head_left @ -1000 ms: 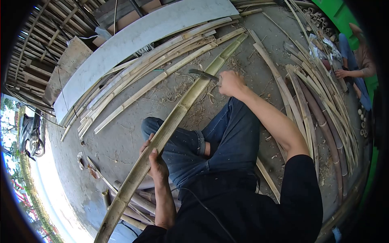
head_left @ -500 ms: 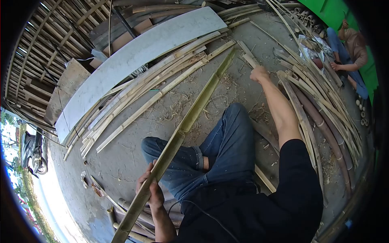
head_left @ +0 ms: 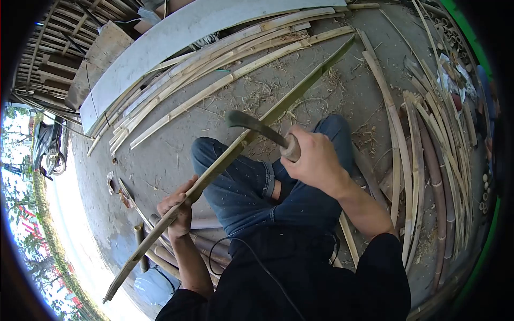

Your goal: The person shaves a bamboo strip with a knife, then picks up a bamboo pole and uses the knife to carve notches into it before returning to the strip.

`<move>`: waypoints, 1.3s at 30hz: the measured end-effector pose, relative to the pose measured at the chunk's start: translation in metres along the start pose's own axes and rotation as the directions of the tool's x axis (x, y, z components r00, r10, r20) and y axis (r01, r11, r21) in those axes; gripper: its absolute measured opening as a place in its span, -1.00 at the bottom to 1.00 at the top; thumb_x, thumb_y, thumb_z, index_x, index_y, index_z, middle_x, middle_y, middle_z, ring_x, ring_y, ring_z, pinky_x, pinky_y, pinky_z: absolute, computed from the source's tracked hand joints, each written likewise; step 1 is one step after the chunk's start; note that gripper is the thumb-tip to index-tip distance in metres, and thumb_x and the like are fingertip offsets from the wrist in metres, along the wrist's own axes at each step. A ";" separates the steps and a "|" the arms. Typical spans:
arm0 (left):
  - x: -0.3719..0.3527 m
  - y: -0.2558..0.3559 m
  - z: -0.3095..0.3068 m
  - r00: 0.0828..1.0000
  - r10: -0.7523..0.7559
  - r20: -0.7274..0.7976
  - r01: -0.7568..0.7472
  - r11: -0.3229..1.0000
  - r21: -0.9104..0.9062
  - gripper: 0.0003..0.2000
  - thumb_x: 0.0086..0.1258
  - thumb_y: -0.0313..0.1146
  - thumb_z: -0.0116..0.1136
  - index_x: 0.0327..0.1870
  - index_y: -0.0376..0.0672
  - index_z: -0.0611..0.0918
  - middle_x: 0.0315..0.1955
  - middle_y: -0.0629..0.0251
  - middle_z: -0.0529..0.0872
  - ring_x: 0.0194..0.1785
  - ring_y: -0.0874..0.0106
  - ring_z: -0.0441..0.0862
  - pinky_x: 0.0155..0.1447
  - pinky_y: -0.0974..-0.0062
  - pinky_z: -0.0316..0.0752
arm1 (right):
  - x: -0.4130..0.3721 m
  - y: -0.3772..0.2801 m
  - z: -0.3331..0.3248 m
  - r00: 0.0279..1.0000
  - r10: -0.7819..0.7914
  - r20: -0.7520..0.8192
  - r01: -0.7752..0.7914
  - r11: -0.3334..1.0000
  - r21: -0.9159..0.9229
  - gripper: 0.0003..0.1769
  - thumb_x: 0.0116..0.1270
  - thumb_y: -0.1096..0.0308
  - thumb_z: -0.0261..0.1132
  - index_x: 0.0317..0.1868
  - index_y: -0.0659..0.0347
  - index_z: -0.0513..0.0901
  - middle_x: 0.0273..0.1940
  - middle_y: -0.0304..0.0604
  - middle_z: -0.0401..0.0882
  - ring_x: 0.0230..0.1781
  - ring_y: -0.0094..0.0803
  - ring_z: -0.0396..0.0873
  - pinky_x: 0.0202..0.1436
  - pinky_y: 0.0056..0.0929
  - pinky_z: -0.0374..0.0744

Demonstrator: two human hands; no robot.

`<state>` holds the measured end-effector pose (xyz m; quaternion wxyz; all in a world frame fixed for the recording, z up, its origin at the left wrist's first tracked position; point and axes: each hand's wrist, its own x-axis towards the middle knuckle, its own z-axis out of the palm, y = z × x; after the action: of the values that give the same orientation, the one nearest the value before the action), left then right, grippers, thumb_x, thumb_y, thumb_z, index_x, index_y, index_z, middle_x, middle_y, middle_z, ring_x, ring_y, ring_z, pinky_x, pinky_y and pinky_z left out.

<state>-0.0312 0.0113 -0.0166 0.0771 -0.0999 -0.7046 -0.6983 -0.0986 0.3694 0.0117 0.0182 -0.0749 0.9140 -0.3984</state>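
A long split bamboo piece [head_left: 222, 163] slants across my lap from lower left to upper right. My left hand [head_left: 175, 209] is wrapped round its lower part. In my right hand [head_left: 317, 163] is a billhook with a wooden handle [head_left: 290, 148] and a dark curved blade [head_left: 256, 126]. The blade overlaps the middle of the split bamboo in this view, near a node. My right fingers are closed round the handle above my bent knee.
Bamboo strips [head_left: 219, 109] lie ahead beside a long pale board [head_left: 187, 37]. A bamboo strip [head_left: 384, 88] and more bamboo poles [head_left: 436, 182] lie to the right. Shavings [head_left: 257, 96] litter the concrete floor. A parked motorcycle [head_left: 51, 144] stands at far left.
My right hand has let go of a bamboo strip at the upper right and come back holding the billhook. The split bamboo has turned, its lower end swinging left; the view has shifted.
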 end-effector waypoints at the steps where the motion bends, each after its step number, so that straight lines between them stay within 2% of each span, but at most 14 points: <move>1: -0.002 0.002 -0.001 0.998 -0.063 -0.017 0.063 0.997 0.032 -0.75 0.41 -0.21 0.37 0.02 -0.02 0.69 0.04 -0.23 0.70 0.18 -0.11 0.64 0.18 -0.06 0.64 | -0.009 -0.016 0.014 0.999 -0.052 0.005 0.051 0.998 0.024 -0.59 0.03 0.31 0.50 -0.16 0.28 0.53 -0.37 0.14 0.67 -0.28 0.16 0.69 -0.18 -0.03 0.64; 4: -0.008 0.003 0.011 0.999 -0.012 -0.049 0.009 0.998 -0.055 -0.74 0.42 -0.22 0.36 0.06 -0.02 0.68 0.05 -0.28 0.68 0.20 -0.13 0.63 0.18 -0.07 0.63 | -0.013 -0.017 0.045 0.997 -0.050 0.064 0.049 0.999 0.017 -0.57 0.03 0.32 0.50 -0.14 0.30 0.54 -0.30 0.17 0.69 -0.26 0.16 0.70 -0.15 -0.01 0.64; 8: -0.026 0.000 0.017 1.000 -0.013 -0.022 0.013 0.999 -0.030 -0.77 0.46 -0.27 0.30 0.09 0.03 0.66 0.09 -0.29 0.66 0.22 -0.14 0.61 0.19 -0.09 0.62 | 0.029 0.085 0.004 0.946 0.253 -0.202 -0.288 0.943 -0.165 -0.64 0.09 0.31 0.43 -0.14 0.33 0.62 -0.27 0.23 0.71 -0.19 0.14 0.71 -0.06 0.00 0.66; 11: -0.027 -0.004 0.027 0.997 0.068 0.025 -0.064 0.988 -0.137 -0.88 0.43 -0.31 0.32 -0.09 -0.03 0.79 -0.04 -0.17 0.75 0.21 -0.15 0.63 0.27 0.00 0.57 | 0.017 0.070 -0.018 0.953 0.186 -0.238 -0.243 0.941 -0.237 -0.63 0.09 0.29 0.42 -0.11 0.31 0.66 -0.27 0.23 0.71 -0.16 0.17 0.70 -0.04 -0.04 0.66; 12: -0.024 -0.002 0.029 0.998 0.060 0.020 -0.056 0.988 -0.147 -0.88 0.43 -0.31 0.32 -0.09 -0.03 0.79 -0.04 -0.17 0.75 0.21 -0.15 0.63 0.27 0.00 0.57 | 0.005 0.045 -0.019 0.969 0.244 -0.024 -0.245 0.955 -0.169 -0.60 0.08 0.28 0.42 -0.08 0.29 0.66 -0.27 0.24 0.71 -0.17 0.19 0.70 -0.03 -0.03 0.65; 16: -0.014 0.007 0.035 0.973 0.164 0.160 -0.136 0.976 -0.172 -0.89 0.37 -0.33 0.35 -0.19 -0.08 0.82 -0.04 -0.11 0.77 0.19 -0.17 0.65 0.29 -0.05 0.54 | -0.036 -0.028 0.021 0.986 -0.019 0.166 0.023 0.999 -0.024 -0.61 0.02 0.26 0.45 -0.17 0.27 0.59 -0.44 0.18 0.66 -0.31 0.20 0.67 -0.15 0.01 0.62; 22: -0.016 0.015 0.039 0.943 0.173 0.286 -0.112 0.970 -0.216 -0.68 0.32 -0.04 0.34 -0.18 -0.12 0.84 -0.04 -0.09 0.77 0.22 -0.19 0.62 0.32 -0.13 0.49 | 0.014 0.117 -0.032 0.907 0.286 -0.309 -0.382 0.869 -0.316 -0.59 0.11 0.34 0.42 -0.03 0.33 0.67 -0.25 0.29 0.71 -0.16 0.13 0.72 -0.04 -0.08 0.67; 28: 0.000 0.001 0.042 0.970 0.135 0.204 -0.097 0.978 -0.186 -0.57 0.26 0.08 0.33 -0.30 -0.19 0.84 -0.09 -0.07 0.79 0.23 -0.19 0.61 0.38 -0.12 0.43 | -0.051 0.004 0.025 0.999 -0.020 0.037 0.019 0.999 0.031 -0.69 -0.01 0.36 0.46 -0.28 0.25 0.57 -0.47 0.09 0.65 -0.33 0.15 0.68 -0.19 -0.09 0.61; 30: 0.000 0.004 0.036 0.955 0.142 0.262 -0.058 0.951 -0.304 -0.59 0.24 0.05 0.37 -0.34 -0.20 0.84 -0.12 -0.06 0.80 0.23 -0.19 0.61 0.38 -0.11 0.43 | -0.027 0.045 0.014 0.965 0.261 -0.031 -0.263 0.956 -0.126 -0.65 0.06 0.27 0.41 -0.15 0.24 0.63 -0.35 0.24 0.69 -0.23 0.23 0.68 -0.10 0.08 0.63; 32: -0.001 -0.004 0.028 0.936 0.169 0.308 -0.097 0.967 -0.236 -0.59 0.24 0.03 0.38 -0.43 -0.23 0.82 -0.19 -0.03 0.82 0.17 -0.16 0.66 0.38 -0.10 0.44 | -0.002 0.132 0.003 0.879 0.418 -0.231 -0.467 0.853 -0.232 -0.64 0.08 0.28 0.41 -0.12 0.28 0.66 -0.21 0.26 0.70 -0.10 0.20 0.67 -0.04 -0.03 0.65; 34: 0.004 -0.011 0.029 0.924 0.216 0.315 -0.101 0.934 -0.343 -0.62 0.27 -0.03 0.38 -0.52 -0.21 0.79 -0.28 0.00 0.83 0.09 -0.12 0.71 0.34 -0.10 0.48 | 0.004 0.152 -0.006 0.870 0.411 -0.274 -0.475 0.849 -0.234 -0.64 0.07 0.30 0.41 -0.13 0.31 0.66 -0.23 0.24 0.71 -0.13 0.18 0.69 -0.07 -0.04 0.64; 36: 0.004 -0.018 0.038 0.940 0.180 0.291 -0.069 0.932 -0.355 -0.68 0.31 -0.12 0.38 -0.60 -0.11 0.70 -0.36 0.17 0.80 0.05 0.02 0.70 0.44 -0.09 0.37 | -0.012 0.098 -0.002 0.947 0.293 -0.131 -0.304 0.950 -0.071 -0.66 0.05 0.32 0.41 -0.17 0.32 0.65 -0.27 0.23 0.70 -0.17 0.15 0.70 -0.10 -0.06 0.62; 38: 0.007 -0.020 0.062 0.994 0.100 -0.046 -0.105 0.728 -0.678 -0.68 0.42 -0.25 0.27 -0.61 0.01 0.54 -0.48 0.45 0.62 0.11 0.24 0.60 0.62 -0.07 0.08 | -0.027 0.056 0.015 0.978 0.209 -0.014 -0.204 0.966 0.159 -0.59 -0.02 0.35 0.45 -0.17 0.34 0.55 -0.34 0.11 0.63 -0.27 0.00 0.68 -0.11 -0.25 0.60; 39: 0.013 -0.019 0.065 0.996 0.064 -0.056 -0.085 0.681 -0.728 -0.68 0.42 -0.34 0.22 -0.60 0.07 0.44 -0.50 0.52 0.46 0.09 0.38 0.52 0.70 -0.04 -0.20 | -0.031 0.044 0.026 0.981 0.193 -0.005 -0.185 0.949 0.256 -0.58 -0.02 0.36 0.47 -0.17 0.30 0.51 -0.32 0.03 0.62 -0.26 -0.07 0.69 -0.10 -0.28 0.59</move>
<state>-0.0465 0.0769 -0.0321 0.0686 -0.1419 -0.3632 -0.9183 -0.0707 0.3851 -0.0390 0.0521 0.0219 0.8584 -0.5098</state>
